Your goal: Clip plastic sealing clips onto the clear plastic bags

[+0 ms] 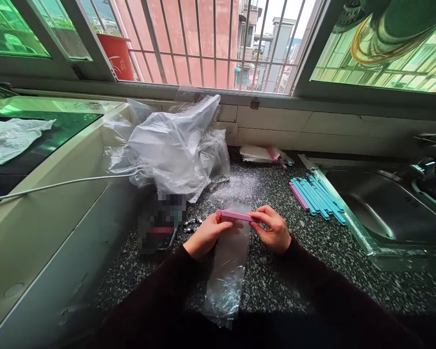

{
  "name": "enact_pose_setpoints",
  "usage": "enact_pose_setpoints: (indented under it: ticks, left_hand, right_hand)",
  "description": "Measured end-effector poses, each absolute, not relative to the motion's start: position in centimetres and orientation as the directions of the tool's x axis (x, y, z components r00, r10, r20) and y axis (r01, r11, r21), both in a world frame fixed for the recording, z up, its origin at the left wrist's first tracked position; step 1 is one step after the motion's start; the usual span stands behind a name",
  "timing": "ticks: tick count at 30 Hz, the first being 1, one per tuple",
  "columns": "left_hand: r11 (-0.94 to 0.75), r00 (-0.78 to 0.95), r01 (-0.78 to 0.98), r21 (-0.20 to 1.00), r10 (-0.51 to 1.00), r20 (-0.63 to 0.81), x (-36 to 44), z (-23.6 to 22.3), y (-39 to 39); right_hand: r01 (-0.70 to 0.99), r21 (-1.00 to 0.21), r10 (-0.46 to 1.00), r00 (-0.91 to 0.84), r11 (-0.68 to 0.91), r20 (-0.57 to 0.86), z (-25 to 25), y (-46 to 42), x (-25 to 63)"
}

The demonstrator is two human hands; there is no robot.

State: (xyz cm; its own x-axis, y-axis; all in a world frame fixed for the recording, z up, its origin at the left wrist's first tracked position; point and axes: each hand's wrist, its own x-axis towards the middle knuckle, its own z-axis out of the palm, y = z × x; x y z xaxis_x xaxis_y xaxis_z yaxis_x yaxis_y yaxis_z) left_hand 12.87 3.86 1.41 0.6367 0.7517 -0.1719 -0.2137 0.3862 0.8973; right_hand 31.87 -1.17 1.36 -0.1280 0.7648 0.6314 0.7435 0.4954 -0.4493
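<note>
A pink bag sealing clip (236, 215) lies crosswise over the upper part of a clear plastic bag (227, 261), which hangs down toward the counter's front edge. My left hand (210, 232) pinches the clip's left end, thumb over the plastic. At the other end, my right hand (271, 228) grips the clip between thumb and fingers. Whether the clip is fully snapped closed I cannot tell. Right of my hands, several blue clips (318, 194) lie side by side, with another pink clip (298, 196) at their left.
Crumpled plastic bags (170, 145) are heaped at the back left, a dark phone-like object (160, 223) before them. Flat clear bags with clips (261, 153) lie by the wall. A steel sink (385, 203) is at right. A white cable (58, 186) crosses at left.
</note>
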Motion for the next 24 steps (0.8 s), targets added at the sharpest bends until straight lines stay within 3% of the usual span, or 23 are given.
enact_pose_setpoints:
  ticks: [10,16,24]
  left_hand:
    - [0.434,0.572,-0.298,0.85,0.794,-0.205,13.1,1.1,3.9]
    - [0.371,0.536,-0.272,0.888,0.825,-0.18,13.0,-0.6,4.1]
    - [0.426,0.539,-0.308,0.851,0.815,-0.213,13.3,0.5,3.7]
  right_hand:
    - [0.777,-0.376,0.76,-0.192,0.504,0.621,1.2,-1.0,31.9]
    - [0.731,-0.431,0.775,-0.208,0.529,0.598,1.0,-1.4,31.6]
    - [0.715,-0.453,0.768,-0.186,0.533,0.613,0.9,-1.4,31.5]
